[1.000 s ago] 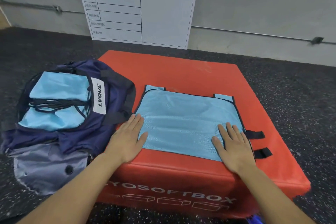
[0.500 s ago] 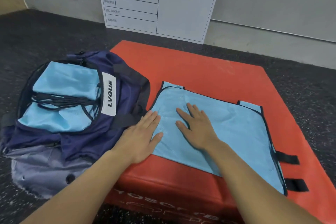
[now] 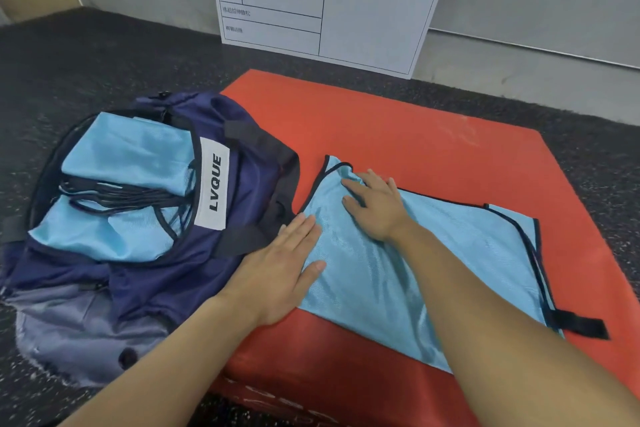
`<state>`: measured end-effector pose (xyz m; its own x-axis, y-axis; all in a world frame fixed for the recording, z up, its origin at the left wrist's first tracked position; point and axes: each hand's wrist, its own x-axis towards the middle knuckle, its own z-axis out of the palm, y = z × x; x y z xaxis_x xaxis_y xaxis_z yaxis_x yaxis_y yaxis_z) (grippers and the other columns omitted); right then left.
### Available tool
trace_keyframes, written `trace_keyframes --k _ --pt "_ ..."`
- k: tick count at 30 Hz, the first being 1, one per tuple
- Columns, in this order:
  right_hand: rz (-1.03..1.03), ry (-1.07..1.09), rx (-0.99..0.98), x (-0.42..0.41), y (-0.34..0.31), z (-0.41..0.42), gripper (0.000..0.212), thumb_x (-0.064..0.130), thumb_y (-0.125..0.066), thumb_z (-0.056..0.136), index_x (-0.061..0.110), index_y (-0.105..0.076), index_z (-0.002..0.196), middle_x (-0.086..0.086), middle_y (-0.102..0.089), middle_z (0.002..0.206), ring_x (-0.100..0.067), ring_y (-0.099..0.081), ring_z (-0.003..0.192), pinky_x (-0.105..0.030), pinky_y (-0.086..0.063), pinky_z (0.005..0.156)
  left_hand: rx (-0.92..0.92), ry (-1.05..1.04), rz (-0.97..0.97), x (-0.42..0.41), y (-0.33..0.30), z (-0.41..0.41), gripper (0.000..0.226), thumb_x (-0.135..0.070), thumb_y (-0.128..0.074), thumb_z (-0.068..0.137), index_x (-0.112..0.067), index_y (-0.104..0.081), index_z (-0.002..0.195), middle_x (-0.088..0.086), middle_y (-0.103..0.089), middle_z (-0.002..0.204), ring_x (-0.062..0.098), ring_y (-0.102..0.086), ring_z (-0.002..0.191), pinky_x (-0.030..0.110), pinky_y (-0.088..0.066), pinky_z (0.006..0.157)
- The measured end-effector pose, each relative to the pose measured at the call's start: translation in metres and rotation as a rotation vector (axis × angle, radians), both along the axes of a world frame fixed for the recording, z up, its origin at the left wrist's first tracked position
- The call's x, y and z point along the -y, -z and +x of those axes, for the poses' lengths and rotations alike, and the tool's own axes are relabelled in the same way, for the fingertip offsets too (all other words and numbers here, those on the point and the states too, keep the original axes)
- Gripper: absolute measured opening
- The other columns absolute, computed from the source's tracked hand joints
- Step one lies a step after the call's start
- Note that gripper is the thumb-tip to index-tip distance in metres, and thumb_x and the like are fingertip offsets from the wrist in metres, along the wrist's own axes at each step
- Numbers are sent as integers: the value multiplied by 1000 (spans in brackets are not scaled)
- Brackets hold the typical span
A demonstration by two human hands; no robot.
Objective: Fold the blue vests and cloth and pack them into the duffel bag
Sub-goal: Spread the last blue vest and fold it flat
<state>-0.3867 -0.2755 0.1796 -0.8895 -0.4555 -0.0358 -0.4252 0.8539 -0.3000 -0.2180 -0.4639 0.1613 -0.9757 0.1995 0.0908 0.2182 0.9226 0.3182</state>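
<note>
A light blue mesh vest [image 3: 433,253] with black trim lies flat on the red soft box [image 3: 398,128]. My left hand [image 3: 280,274] rests flat on its near left edge, partly on the bag beside it. My right hand [image 3: 377,208] reaches across to the vest's far left corner, where its curled fingers bunch and grip the fabric. The navy duffel bag [image 3: 145,281] with a white LVQUE label lies open to the left of the box. Folded blue vests [image 3: 128,156] with black cords lie inside it.
The box stands on dark speckled floor [image 3: 104,55]. A white chart board [image 3: 363,3] leans against the grey wall behind. A black strap [image 3: 581,324] sticks out from the vest's right edge near the box's right side.
My right hand slid from the vest's right side across to its far left corner and curled into the fabric, wrinkling it. My left hand stayed put on the left edge.
</note>
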Motion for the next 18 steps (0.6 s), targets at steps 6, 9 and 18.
trace_keyframes --k 6,9,18 --pt "171 197 -98 -19 -4 -30 59 46 -32 106 23 -29 159 -6 -20 168 -26 -8 156 -50 0 126 -87 -29 -9 -6 -4 -3 72 -59 -15 100 -20 -21 161 -10 -9 168 -1 8 152 31 -9 127" --pt "169 447 -91 -50 -18 -40 64 52 -27 105 30 -14 163 -10 3 171 -34 9 157 -51 5 126 -120 -48 -7 -8 -11 -2 69 -57 -15 102 -23 -18 161 -13 -6 168 -2 10 152 32 -12 126" --pt "7 -210 1 -35 1 65 54 61 -26 104 53 -19 157 -1 3 171 -15 15 156 -41 10 126 -70 -69 28 -14 -20 1 78 -62 2 93 -27 -7 162 -16 5 167 -7 19 148 19 1 122"
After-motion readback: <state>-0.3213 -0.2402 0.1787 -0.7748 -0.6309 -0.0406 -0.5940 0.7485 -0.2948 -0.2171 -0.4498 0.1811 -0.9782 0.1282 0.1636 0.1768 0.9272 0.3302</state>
